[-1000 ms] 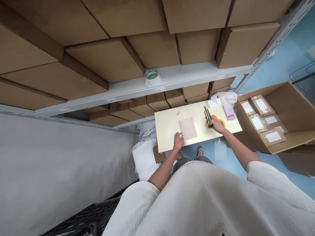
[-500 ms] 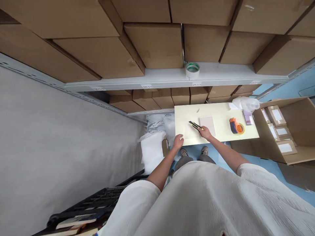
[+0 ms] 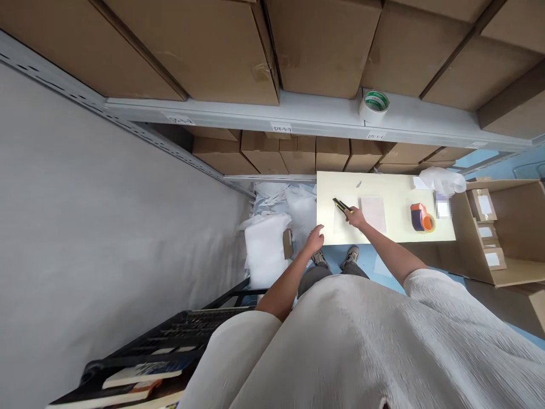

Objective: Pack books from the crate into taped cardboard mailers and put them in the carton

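My right hand (image 3: 355,217) is closed around a black and yellow utility knife (image 3: 342,205), its tip pointing to the back left above the pale yellow tabletop (image 3: 398,196). Just right of the knife lies a flat, pale pinkish rectangular pad (image 3: 373,213). A thin, faint sheet (image 3: 340,224) shows below the knife, hard to make out. At the table's front left corner is my left hand (image 3: 315,238), fingers partly bent and apart, with nothing visible in it. It seems to touch the edge. A small grey sliver (image 3: 358,184) lies behind the knife.
An orange and dark tape dispenser (image 3: 421,217) and a clear plastic bag (image 3: 443,180) sit on the table's right side. Further right, an open carton (image 3: 522,227) holds small boxes. Shelves of cartons stand ahead, with a tape roll (image 3: 374,107). White packing material (image 3: 266,250) lies left; a black crate (image 3: 170,341) is nearby.
The whole view has shifted. My right hand has moved the knife left, away from the pad. My left hand has slid from the tabletop's front corner to beside its left edge.
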A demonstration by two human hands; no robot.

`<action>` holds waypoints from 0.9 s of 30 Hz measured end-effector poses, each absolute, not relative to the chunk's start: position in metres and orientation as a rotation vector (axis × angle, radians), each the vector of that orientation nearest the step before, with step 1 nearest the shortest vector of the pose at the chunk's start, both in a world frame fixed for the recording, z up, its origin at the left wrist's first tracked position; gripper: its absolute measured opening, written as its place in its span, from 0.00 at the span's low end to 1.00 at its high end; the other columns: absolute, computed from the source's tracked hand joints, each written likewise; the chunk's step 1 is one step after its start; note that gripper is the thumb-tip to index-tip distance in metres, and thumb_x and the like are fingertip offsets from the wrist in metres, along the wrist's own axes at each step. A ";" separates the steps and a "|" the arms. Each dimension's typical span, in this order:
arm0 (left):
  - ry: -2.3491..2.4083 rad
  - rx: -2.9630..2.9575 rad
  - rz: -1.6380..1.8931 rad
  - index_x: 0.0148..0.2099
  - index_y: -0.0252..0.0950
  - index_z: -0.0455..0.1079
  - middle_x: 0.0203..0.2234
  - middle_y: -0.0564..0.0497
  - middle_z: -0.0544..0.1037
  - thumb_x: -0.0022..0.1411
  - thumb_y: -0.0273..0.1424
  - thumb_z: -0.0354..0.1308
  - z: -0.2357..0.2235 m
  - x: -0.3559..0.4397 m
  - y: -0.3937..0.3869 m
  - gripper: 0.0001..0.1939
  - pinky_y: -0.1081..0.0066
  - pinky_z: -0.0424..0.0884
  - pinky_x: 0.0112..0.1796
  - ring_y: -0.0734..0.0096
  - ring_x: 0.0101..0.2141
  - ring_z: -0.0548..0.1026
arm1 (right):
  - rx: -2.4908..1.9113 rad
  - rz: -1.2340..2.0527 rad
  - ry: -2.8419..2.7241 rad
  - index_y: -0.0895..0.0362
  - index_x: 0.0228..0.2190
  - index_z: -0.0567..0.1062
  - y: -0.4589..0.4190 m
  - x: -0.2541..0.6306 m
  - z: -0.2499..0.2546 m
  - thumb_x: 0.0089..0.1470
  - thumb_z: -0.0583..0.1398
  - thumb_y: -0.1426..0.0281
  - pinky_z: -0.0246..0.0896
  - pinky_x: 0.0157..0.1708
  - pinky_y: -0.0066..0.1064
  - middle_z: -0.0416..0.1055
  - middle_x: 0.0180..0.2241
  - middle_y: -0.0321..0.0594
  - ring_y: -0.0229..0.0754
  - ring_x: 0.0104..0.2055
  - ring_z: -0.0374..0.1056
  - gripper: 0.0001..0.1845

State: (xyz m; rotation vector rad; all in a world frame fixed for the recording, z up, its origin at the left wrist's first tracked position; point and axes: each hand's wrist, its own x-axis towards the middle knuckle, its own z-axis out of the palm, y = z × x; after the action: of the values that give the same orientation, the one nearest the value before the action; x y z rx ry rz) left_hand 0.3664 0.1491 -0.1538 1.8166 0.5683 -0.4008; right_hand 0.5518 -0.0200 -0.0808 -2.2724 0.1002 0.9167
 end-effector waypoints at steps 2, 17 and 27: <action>0.560 1.826 -0.402 0.73 0.37 0.68 0.75 0.42 0.67 0.70 0.29 0.55 -0.152 0.366 0.150 0.31 0.58 0.59 0.74 0.54 0.75 0.64 | -2.267 0.942 0.089 0.53 0.39 0.71 -0.028 0.541 -0.077 0.72 0.61 0.63 0.61 0.24 0.27 0.76 0.23 0.34 0.37 0.21 0.66 0.09; 0.557 1.889 -0.360 0.70 0.36 0.70 0.72 0.40 0.71 0.65 0.25 0.58 -0.159 0.368 0.146 0.31 0.55 0.59 0.75 0.53 0.73 0.67 | -2.224 1.063 0.037 0.54 0.28 0.75 -0.090 0.467 -0.062 0.62 0.64 0.66 0.60 0.22 0.27 0.77 0.21 0.37 0.37 0.20 0.63 0.11; 0.536 2.035 -0.461 0.60 0.36 0.76 0.64 0.38 0.79 0.60 0.26 0.61 -0.143 0.395 0.137 0.25 0.58 0.66 0.70 0.50 0.68 0.73 | -1.796 0.597 -0.026 0.52 0.33 0.70 -0.111 0.531 0.010 0.57 0.66 0.38 0.54 0.23 0.30 0.71 0.23 0.35 0.36 0.22 0.57 0.30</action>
State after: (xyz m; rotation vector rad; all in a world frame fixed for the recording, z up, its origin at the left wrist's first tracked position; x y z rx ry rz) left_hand 0.3949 0.1370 -0.1425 2.0350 0.5359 -0.4611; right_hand 0.5307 -0.1109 0.0098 -1.7960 -0.0261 0.5975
